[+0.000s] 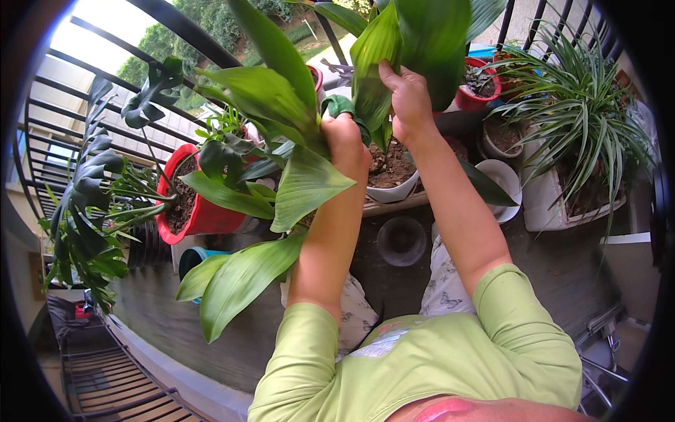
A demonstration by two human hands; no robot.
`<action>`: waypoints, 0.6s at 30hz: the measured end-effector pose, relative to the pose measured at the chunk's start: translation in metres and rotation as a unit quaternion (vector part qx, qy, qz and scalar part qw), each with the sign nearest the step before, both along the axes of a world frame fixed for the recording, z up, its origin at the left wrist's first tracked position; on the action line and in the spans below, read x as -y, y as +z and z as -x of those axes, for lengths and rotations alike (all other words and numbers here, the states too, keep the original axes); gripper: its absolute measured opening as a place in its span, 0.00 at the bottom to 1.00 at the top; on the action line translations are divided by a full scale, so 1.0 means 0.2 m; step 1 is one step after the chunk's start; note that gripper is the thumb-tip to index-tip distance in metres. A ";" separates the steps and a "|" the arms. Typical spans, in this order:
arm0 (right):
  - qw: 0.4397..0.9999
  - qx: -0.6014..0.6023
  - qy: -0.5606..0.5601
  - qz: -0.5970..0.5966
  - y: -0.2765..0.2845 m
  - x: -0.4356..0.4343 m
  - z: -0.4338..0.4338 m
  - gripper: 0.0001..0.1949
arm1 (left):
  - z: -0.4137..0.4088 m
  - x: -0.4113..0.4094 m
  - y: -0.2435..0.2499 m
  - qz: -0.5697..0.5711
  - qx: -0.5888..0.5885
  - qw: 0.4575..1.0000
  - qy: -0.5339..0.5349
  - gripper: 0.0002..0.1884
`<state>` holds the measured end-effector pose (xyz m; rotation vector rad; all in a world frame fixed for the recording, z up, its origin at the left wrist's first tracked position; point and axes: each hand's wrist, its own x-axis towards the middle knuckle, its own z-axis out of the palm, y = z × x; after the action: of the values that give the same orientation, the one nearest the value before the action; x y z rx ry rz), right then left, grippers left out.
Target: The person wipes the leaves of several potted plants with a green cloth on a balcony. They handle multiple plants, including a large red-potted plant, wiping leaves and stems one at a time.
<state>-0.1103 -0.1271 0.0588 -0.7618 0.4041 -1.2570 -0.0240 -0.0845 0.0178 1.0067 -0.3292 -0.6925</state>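
My left hand (344, 138) grips a bunched green cloth (337, 104) beside a broad green leaf (370, 63). On that leaf's right edge my right hand (412, 100) closes, the thumb lying over its face. The large-leaved potted plant (316, 179) spreads around both arms, some leaves hanging below my left forearm. Under my hands stands a white pot (393, 194) with brown soil, and a stem rises from it. Leaves and my left wrist hide part of the pot. Whether the cloth touches the leaf's surface I cannot tell.
Left, a red pot (211, 217) holds a monstera (87, 195) near black railings (195, 31). A spider plant (585, 116) fills a white planter (543, 200) at right, beside an off-white bowl-like pot (511, 182). A transparent round dish (402, 240) lies between my knees; a teal bucket (192, 259) is left.
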 end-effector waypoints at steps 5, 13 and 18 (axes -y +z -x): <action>0.999 -0.034 0.000 0.033 0.02 -0.04 0.00 0.12 | -0.07 0.02 -0.03 -0.040 -0.040 0.998 0.004 0.11; 0.994 -0.078 0.039 0.065 0.08 -0.11 -0.01 0.14 | 0.00 -0.02 0.10 0.024 -0.082 0.996 -0.032 0.16; 0.984 -0.109 0.053 0.127 0.09 -0.12 0.00 0.20 | 0.06 -0.09 0.29 0.139 -0.047 0.988 -0.036 0.18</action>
<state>-0.1100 -0.1030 0.0763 -1.1314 0.3795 -1.1413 -0.0356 -0.0668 0.0755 0.6972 -0.3712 -0.7344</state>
